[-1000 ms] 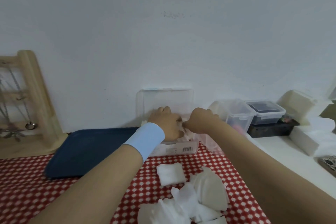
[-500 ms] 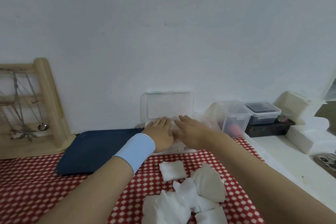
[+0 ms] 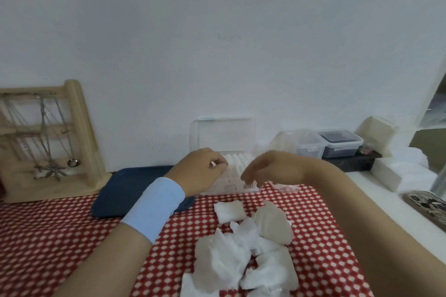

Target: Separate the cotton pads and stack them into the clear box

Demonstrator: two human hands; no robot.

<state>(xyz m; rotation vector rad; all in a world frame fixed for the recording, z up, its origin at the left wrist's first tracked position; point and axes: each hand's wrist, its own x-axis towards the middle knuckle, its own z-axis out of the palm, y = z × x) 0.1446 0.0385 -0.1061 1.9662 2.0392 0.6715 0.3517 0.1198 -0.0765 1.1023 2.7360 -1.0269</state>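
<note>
Left hand [image 3: 200,171], with a pale blue wristband [image 3: 154,207], hovering above the left part of the clear box [image 3: 229,187], fingers curled in and thumb laid against the forefinger; grip closed small, yet impossible to tell whether pinching anything. Right hand [image 3: 272,166] above the right front part of the same box, wrist bent, fingers hanging down loosely and a little spread; grip relaxed, holding nothing. Clear box at the far edge of the red checked cloth [image 3: 60,236], close to the white wall, with its lid [image 3: 224,132] standing upright behind it. Inside the box, a row of white cotton pads [image 3: 237,163] standing on edge, visible between the two hands. Near side of the box, on the cloth, one single square pad [image 3: 229,210] lying flat; just nearer, a loose heap of more pads [image 3: 241,253], overlapping and partly crumpled, reaching the near border of the view. Left of the box, a dark blue tray [image 3: 130,185], partly hidden by the left wrist. Further left, a wooden stand [image 3: 79,132] with chains hanging on it. Right of the cloth, a white counter [image 3: 376,190] carrying two lidded plastic containers [image 3: 337,143] at the far side, one with dark content, and white blocks [image 3: 398,176] beyond, too blurred to name
</note>
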